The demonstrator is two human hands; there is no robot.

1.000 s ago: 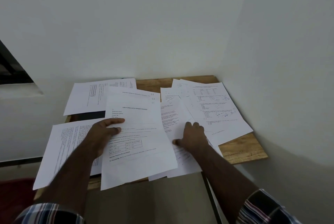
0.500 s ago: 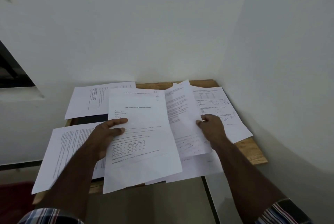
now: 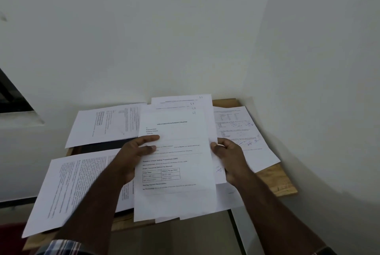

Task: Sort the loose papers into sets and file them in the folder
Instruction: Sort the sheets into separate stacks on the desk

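The right hand (image 3: 228,158) has left the spread sheets and now grips the right edge of the letter stack (image 3: 174,164), which the left hand (image 3: 133,156) holds by its left edge, thumb on top. More sheets have joined this stack. Loose pages (image 3: 242,131) lie on the bench (image 3: 277,180) beyond the right hand, others (image 3: 82,182) under the left forearm.

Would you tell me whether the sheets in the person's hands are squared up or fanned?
Fanned: behind the front sheet, offset top edges show, held by the left hand and right hand.
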